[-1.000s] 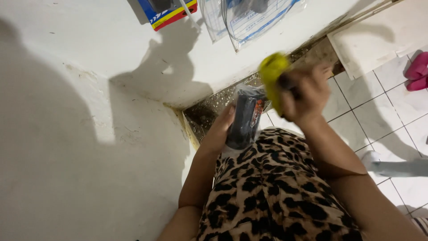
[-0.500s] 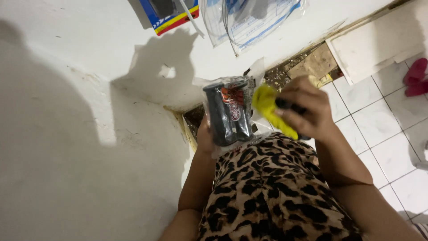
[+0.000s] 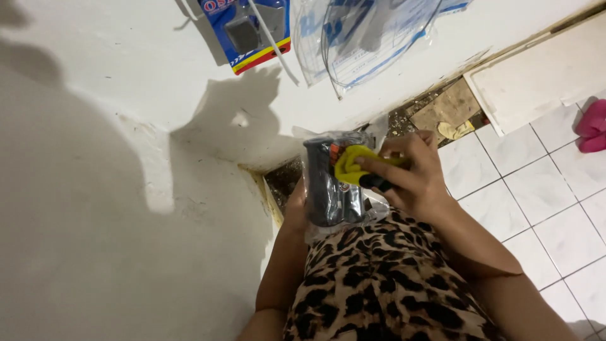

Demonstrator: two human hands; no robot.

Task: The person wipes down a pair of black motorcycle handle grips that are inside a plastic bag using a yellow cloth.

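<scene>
**Both hands closed on a bagged item against the wall corner**

White wall (image 3: 95,208) fills the left of the view, carrying the person's shadow. Paint at the base is stained and flaking where the wall meets a dirty floor gap (image 3: 284,180).

Upper wall: a blue blister-card package (image 3: 249,28) hangs with a white cord running across it; just to its right hang clear plastic sleeves with blue print (image 3: 366,38).

Centre, in front of the person's leopard-print garment (image 3: 385,284): the left hand (image 3: 295,205) comes up from below and is largely hidden behind a clear plastic bag (image 3: 334,183). It appears wrapped around the bag from behind, gripping it — how far the fingers close cannot be seen. The bag holds a dark grey cylindrical object with a patch of red and orange on its upper part. The bag stands roughly upright, held clear of the floor, near the wall corner.

The right hand (image 3: 404,173) is curled shut around a yellow-and-black tool (image 3: 356,169). The yellow end rests against the front of the bag, at its upper right; a short black section shows below the fingers. What kind of tool it is cannot be made out.

Right side: a brown debris patch (image 3: 451,110) along the wall base, a white panel (image 3: 543,76) lying flat beyond it, white floor tiles (image 3: 543,215), and a pink object (image 3: 593,126) at the frame edge — cut off by it.
</scene>
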